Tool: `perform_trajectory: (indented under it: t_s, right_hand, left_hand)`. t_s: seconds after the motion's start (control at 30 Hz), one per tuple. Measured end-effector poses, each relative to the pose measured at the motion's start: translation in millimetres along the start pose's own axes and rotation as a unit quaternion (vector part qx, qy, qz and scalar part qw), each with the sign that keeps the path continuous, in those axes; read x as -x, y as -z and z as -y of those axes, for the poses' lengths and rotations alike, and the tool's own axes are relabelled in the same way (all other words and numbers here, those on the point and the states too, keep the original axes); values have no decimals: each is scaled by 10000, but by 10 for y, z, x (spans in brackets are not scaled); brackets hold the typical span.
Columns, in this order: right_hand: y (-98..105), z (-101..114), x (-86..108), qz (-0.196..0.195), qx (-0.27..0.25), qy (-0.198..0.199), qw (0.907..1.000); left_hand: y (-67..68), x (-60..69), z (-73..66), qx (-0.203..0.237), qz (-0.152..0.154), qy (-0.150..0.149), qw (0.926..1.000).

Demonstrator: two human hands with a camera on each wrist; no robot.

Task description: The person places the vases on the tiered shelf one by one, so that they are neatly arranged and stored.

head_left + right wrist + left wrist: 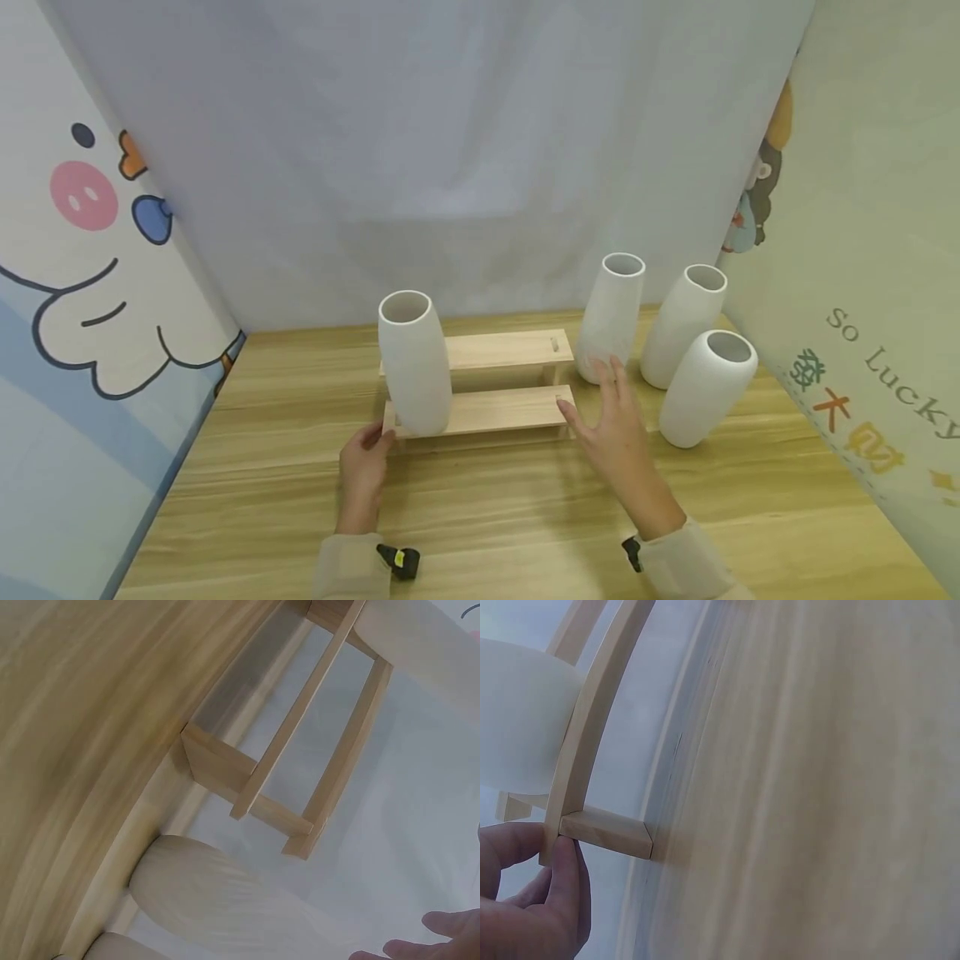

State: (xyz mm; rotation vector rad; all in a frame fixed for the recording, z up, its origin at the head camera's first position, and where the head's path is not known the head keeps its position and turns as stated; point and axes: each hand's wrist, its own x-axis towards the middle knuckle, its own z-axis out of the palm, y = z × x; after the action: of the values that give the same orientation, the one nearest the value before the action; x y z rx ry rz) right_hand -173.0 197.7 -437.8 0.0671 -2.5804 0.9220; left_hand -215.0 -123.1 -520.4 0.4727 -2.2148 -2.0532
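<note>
A low wooden stand with two parallel slats sits on the table, and a white vase stands on its left part. With thumb and fingers my left hand pinches the front slat's left end, also clear in the left wrist view, where the slat runs up from the fingers. My right hand has its fingers spread beside the stand's right end. Its fingertips overlap the lower part of a second white vase; whether they touch is unclear. In the right wrist view the fingers hold nothing.
Two more white vases, one upright at the back and one nearer that looks tilted, stand right of my right hand. A pale curtain hangs behind the wood-grain table. Printed panels flank it left and right.
</note>
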Motion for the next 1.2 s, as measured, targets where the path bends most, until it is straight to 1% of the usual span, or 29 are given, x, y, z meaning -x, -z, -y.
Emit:
perform_trajectory:
  t_s: [0.13, 0.3, 0.4, 0.7, 0.9, 1.2]
  right_hand:
    - [82, -53, 21, -113, 138, -1, 9998]
    - [154, -132, 34, -739, 365, 328, 9961]
    - [184, -170, 37, -989, 408, 418, 9934]
    - [258, -257, 75, -1015, 191, 149, 9945]
    - [290, -324, 122, -1059, 176, 132, 9941]
    - [327, -416, 192, -1377, 341, 253, 9896]
  left_hand:
    - [-7, 9, -10, 15, 4, 14, 10000]
    - [-4, 11, -10, 0, 33, 39, 10000]
    - [-1, 10, -9, 2, 60, 41, 10000]
    - [-4, 4, -27, -30, 53, 47, 10000]
    - [3, 9, -32, -53, 41, 50, 10000]
    - [-7, 12, -22, -28, 56, -7, 10000]
